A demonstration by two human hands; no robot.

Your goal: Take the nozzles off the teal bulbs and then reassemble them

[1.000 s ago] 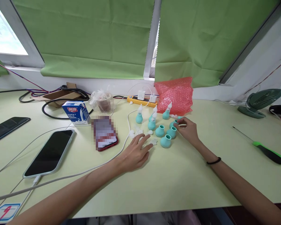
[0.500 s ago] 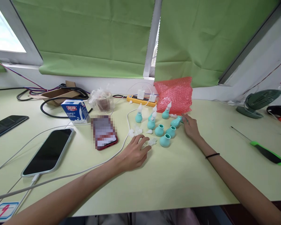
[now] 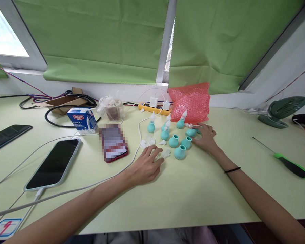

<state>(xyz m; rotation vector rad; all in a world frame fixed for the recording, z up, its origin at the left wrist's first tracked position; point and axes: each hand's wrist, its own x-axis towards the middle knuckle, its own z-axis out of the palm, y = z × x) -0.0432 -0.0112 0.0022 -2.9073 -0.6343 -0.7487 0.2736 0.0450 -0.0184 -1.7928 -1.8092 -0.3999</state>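
My left hand [image 3: 147,165] rests on the table with its fingers apart and bent, over and beside small clear plastic pieces [image 3: 165,153]. My right hand [image 3: 205,137] has its thumb and fingers around a teal rubber bulb [image 3: 191,132] lying on its side; the fingers partly hide it. Nearer to me are three open-necked bulbs standing upright, one of them a teal bulb [image 3: 180,152] at the front. Behind these stand several bulbs with pointed whitish tips, such as a tipped bulb [image 3: 151,125] at the left. Small white caps [image 3: 162,142] lie between the hands.
A red bubble-wrap bag [image 3: 190,103] and a yellow power strip [image 3: 152,109] lie at the back. To the left are a milk carton [image 3: 82,121], a red-cased phone [image 3: 115,144], a charging phone [image 3: 53,164] and cables. A screwdriver [image 3: 287,162] and a green fan [image 3: 284,110] are at the right.
My right hand has shifted slightly left, its thumb now on the near side of the lying bulb and its fingers over it. My left hand stays in place.
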